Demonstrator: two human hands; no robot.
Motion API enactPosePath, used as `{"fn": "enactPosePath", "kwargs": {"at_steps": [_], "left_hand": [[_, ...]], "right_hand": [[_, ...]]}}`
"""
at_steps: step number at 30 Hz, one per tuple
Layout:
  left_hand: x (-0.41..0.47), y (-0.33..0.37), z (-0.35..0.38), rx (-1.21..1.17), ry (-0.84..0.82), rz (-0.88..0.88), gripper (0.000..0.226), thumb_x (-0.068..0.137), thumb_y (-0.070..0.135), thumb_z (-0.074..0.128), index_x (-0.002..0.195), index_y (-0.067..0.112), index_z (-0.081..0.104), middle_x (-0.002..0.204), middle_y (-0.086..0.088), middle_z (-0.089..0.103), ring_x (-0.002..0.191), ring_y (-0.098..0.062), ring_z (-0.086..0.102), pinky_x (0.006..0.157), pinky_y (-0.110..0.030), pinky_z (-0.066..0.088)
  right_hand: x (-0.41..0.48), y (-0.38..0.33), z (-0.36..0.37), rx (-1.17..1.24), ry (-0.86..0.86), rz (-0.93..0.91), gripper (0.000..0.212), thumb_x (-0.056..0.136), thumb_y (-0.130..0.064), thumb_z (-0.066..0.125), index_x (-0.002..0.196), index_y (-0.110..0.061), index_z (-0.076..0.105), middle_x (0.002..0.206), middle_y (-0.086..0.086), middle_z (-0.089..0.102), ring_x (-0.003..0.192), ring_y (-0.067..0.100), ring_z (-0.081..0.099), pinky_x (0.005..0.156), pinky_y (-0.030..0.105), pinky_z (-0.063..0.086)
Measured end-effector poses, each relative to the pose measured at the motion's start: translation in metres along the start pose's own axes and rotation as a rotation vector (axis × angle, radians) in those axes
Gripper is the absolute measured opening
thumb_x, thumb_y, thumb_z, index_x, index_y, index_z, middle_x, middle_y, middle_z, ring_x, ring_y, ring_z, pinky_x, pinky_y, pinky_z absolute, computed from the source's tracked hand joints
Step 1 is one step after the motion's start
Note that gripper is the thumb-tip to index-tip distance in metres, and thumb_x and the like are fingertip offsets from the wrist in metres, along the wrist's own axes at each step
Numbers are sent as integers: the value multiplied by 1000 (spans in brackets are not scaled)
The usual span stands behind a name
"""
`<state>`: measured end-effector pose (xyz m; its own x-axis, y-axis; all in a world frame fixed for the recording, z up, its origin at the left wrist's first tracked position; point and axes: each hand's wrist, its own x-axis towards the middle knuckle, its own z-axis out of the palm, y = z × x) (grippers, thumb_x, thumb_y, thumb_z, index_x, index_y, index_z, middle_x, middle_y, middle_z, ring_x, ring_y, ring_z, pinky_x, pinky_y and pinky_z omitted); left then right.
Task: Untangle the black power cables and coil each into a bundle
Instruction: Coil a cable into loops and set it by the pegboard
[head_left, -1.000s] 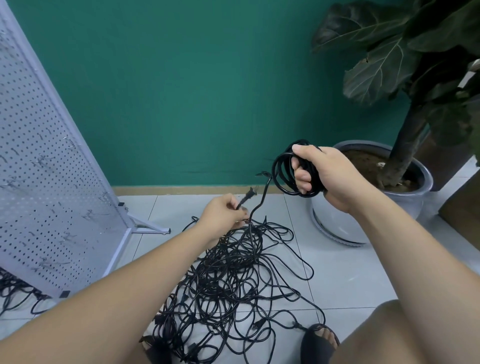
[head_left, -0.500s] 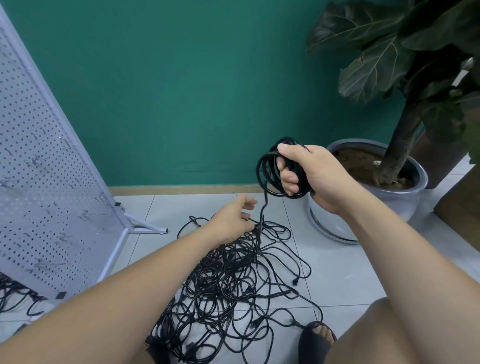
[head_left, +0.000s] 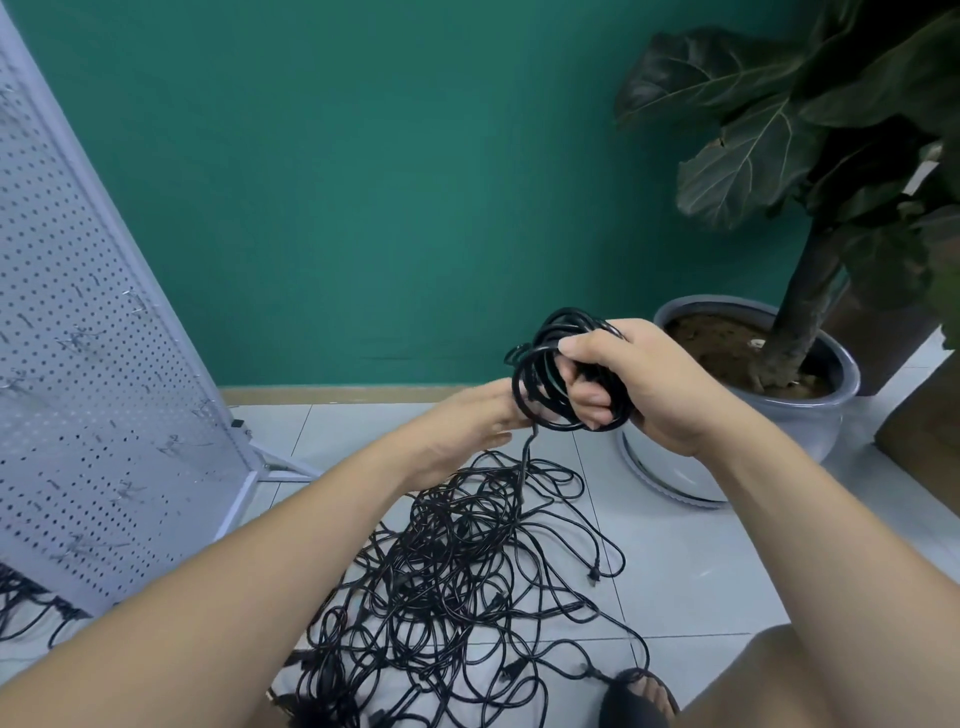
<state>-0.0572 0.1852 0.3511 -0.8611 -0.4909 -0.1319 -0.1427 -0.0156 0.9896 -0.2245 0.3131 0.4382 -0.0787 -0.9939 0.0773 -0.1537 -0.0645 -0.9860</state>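
Down at six o'clock, nearest me, a loose tangle of thin black power cables (head_left: 457, 582) sprawls over the pale tiled floor (head_left: 691, 561), with a dark sandal (head_left: 623, 714) at its five o'clock edge. Above it, toward twelve, my right hand (head_left: 649, 384) is clenched round a tight coil of black cable (head_left: 537, 376). One tail strand (head_left: 528, 452) drops from the coil into the tangle. My left hand (head_left: 462, 431) sits at the coil's nine o'clock, fingers nearly straight and touching its rim, grasping nothing I can make out.

I judge this bundle nearly wound. To finish it well, I'd pinch the tail strand low with the left hand and lift it clear so no neighbouring cable rides along. Then I'd lay the last turns flat against the others, with the right grip firm so the loops don't spring.

Farther out, a white perforated metal panel (head_left: 104, 338) leans at nine o'clock and a grey ceramic plant pot (head_left: 810, 431) stands at two, before the green wall (head_left: 389, 182).
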Motion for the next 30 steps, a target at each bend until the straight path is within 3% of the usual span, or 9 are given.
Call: {"fn": "enactPosePath", "kwargs": {"at_steps": [2,4,6,8,12,15,22,27,30], "left_hand": [[-1,-2,0,68,5,15,31,100,36,70,127,22,74,122,-1,78,116,-10,69,117,-43,41],[0,-5,-6,85,111,61,25,103,30,69,115,11,77,102,-8,77,97,-13,71,111,-45,50],[-2,-2,-21,108,208,108,17,105,27,67,103,16,80,91,-6,73,90,-13,71,96,-32,56],[-5,5,-36,132,261,135,18,105,27,67,104,14,80,87,-6,72,88,-14,71,88,-23,57],[-11,8,-68,155,361,165,19,105,21,66,105,7,79,78,-5,67,81,-17,69,87,-29,63],[-15,1,-95,158,510,152,19,107,17,63,101,7,78,76,-5,63,74,-18,68,76,-28,61],[-40,-52,-189,102,906,-73,26,109,17,57,90,5,70,72,-9,54,64,-24,55,65,-32,54],[-53,-93,-203,280,857,-308,30,109,22,60,89,4,72,71,-10,68,65,-26,63,66,-32,48],[-46,-93,-186,512,721,-348,18,101,20,71,86,12,77,84,-3,78,81,-25,69,76,-31,50]], "right_hand": [[-3,-1,-1,-19,1,4,31,106,-15,55,79,-1,58,58,10,36,55,23,32,53,29,38],[-6,-2,-4,-30,19,15,32,108,-13,53,78,-3,57,57,10,36,54,22,32,52,28,37],[-10,-1,-10,-50,40,27,32,108,-13,54,77,-5,57,58,11,37,54,23,33,53,30,35],[-12,2,-15,-80,60,52,34,108,-13,56,74,-7,57,58,12,38,54,23,34,54,32,34],[-15,9,-17,-113,56,105,35,107,-14,56,72,-8,59,58,12,39,55,23,34,55,34,32],[-15,7,-20,-35,102,93,32,107,-13,51,78,-4,56,58,10,35,54,22,31,55,34,31],[-20,1,-44,163,262,14,31,108,-18,44,80,-7,53,60,8,29,52,23,29,56,37,34],[-17,5,-34,119,237,26,29,108,-16,45,81,-5,53,59,8,31,52,23,30,56,36,33],[-12,4,-21,100,205,27,29,108,-15,45,83,-4,53,58,8,33,52,23,32,56,36,35]]}}
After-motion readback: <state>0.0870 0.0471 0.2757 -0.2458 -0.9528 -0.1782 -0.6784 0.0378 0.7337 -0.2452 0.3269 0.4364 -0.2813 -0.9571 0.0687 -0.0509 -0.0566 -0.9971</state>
